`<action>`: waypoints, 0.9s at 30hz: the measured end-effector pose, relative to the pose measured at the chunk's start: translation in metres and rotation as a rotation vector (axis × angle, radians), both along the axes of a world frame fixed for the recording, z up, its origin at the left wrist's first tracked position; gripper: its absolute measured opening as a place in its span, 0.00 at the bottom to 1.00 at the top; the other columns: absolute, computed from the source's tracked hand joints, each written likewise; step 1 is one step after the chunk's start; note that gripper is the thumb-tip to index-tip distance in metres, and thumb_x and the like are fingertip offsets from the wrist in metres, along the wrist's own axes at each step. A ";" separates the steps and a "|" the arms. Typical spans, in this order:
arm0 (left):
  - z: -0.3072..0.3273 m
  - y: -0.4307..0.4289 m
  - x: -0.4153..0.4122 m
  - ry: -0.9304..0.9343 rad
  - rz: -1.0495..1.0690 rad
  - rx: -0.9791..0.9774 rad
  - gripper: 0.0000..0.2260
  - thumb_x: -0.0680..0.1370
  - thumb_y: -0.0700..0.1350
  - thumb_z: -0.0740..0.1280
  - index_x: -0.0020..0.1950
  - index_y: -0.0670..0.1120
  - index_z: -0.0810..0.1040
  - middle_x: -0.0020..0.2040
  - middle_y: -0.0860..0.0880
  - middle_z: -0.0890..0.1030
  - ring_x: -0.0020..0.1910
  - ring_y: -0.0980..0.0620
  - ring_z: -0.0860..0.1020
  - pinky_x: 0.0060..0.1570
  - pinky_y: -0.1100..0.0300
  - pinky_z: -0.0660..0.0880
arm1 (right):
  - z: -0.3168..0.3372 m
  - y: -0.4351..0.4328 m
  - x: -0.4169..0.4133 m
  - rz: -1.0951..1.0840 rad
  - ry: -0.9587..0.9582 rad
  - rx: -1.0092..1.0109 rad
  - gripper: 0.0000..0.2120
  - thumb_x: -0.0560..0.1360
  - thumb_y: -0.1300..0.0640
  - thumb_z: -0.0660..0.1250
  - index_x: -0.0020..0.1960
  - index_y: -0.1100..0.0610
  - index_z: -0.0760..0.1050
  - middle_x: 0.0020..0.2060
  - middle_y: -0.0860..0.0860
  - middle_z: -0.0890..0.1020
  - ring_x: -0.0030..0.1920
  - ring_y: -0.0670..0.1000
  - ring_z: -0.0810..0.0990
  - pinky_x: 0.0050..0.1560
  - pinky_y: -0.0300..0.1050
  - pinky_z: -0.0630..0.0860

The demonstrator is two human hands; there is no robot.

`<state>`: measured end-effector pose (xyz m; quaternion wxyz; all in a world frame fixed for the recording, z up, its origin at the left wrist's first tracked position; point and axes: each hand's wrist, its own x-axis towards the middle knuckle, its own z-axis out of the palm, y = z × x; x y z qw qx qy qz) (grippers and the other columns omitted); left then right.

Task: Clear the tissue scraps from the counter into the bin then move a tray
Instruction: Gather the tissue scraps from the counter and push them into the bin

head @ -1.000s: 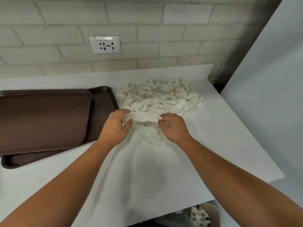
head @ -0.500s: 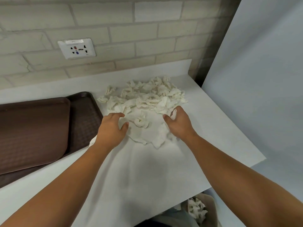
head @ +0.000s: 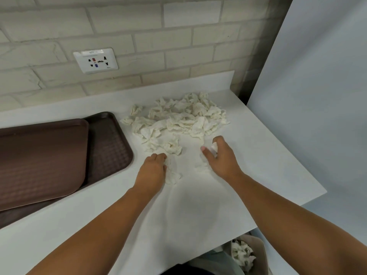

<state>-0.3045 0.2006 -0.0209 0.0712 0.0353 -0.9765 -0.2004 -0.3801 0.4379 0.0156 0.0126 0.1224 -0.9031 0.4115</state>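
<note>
Now: white counter [head: 198, 211] under brick wall [head: 178, 36] — left hand [head: 153, 169] clenches tissue scraps [head: 178, 120], right hand [head: 220, 155] pinches one.

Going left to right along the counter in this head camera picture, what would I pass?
stacked brown trays → left hand → right hand, each hand gripping tissue scraps → pale side wall

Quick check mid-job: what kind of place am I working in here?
Probably a canteen or staff pantry: stacked brown serving trays sit on a white counter, a wall socket is set in the brick wall, and a bin under the counter edge holds tissue scraps.
</note>
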 end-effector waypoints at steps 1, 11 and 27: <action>-0.001 0.001 -0.002 0.000 -0.019 -0.001 0.11 0.80 0.39 0.63 0.61 0.41 0.77 0.49 0.43 0.78 0.47 0.44 0.76 0.46 0.54 0.74 | -0.008 0.006 0.003 0.042 -0.002 0.098 0.20 0.74 0.38 0.67 0.54 0.52 0.67 0.44 0.49 0.73 0.41 0.45 0.72 0.40 0.39 0.69; 0.058 0.013 -0.012 -0.072 0.210 0.825 0.09 0.84 0.39 0.54 0.56 0.46 0.73 0.48 0.47 0.79 0.42 0.44 0.80 0.40 0.45 0.82 | -0.040 0.035 0.022 0.095 0.187 0.522 0.10 0.81 0.53 0.60 0.50 0.58 0.76 0.43 0.54 0.79 0.44 0.58 0.78 0.43 0.49 0.72; 0.116 0.126 -0.002 -0.233 -0.051 1.048 0.10 0.76 0.42 0.69 0.38 0.41 0.71 0.33 0.45 0.72 0.31 0.49 0.73 0.32 0.60 0.69 | 0.021 0.105 0.071 -0.245 0.110 0.070 0.24 0.82 0.45 0.58 0.30 0.54 0.61 0.23 0.48 0.67 0.26 0.49 0.67 0.32 0.47 0.67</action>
